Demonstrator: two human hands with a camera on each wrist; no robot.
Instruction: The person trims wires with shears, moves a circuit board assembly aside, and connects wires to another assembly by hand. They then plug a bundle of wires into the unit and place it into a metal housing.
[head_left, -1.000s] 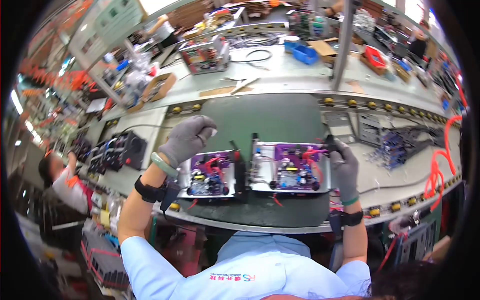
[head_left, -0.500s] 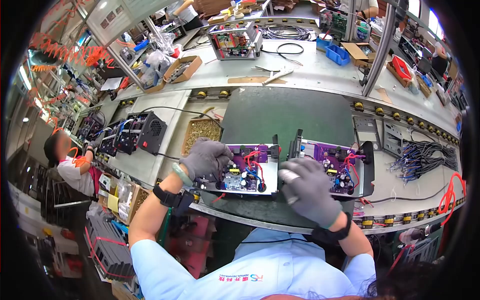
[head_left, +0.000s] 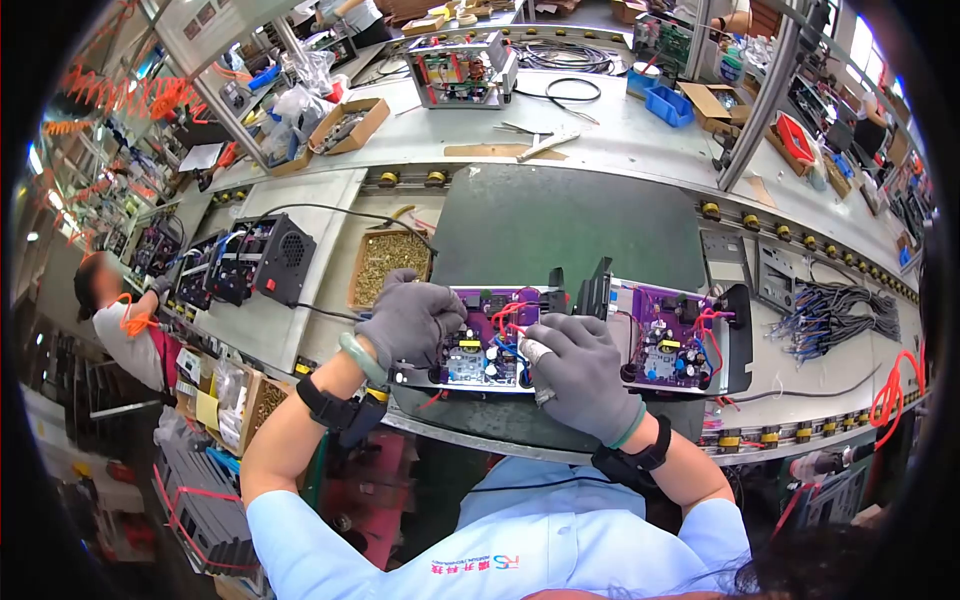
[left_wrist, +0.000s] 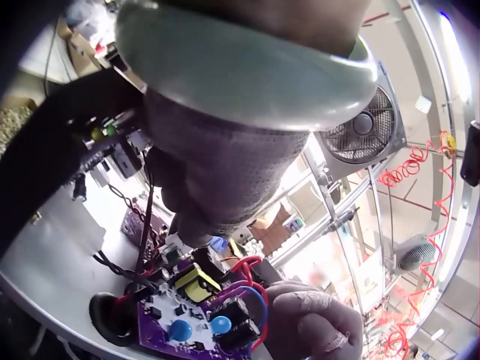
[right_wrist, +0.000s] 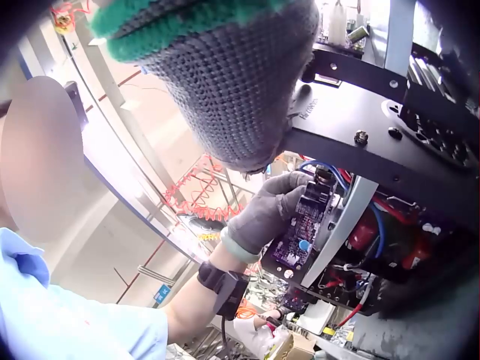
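Note:
Two open electronic units with purple circuit boards lie side by side on the dark green work mat point(head_left: 570, 220). My gloved left hand point(head_left: 410, 318) grips the left end of the left unit point(head_left: 480, 350), fingers curled over its edge. At that unit's right edge, beside the red and blue wires, is my gloved right hand point(head_left: 588, 378), with whitish wrapping on its fingertips. The left wrist view shows those curled fingers point(left_wrist: 315, 319) behind the wire loops; I cannot tell what they hold. The right unit point(head_left: 672, 345), with a black end panel, lies right of that hand.
A box of small brass-coloured parts point(head_left: 390, 268) stands behind my left hand. Dark cables point(head_left: 840, 315) and metal brackets point(head_left: 775, 275) lie at right. Black units point(head_left: 255, 262) stand at left near another person point(head_left: 125, 325). A thin black cable point(head_left: 800, 395) crosses the bench.
My left hand came down from above onto the left unit's end and stays there. My right hand left the right unit's far side and moved left to the left unit's right edge.

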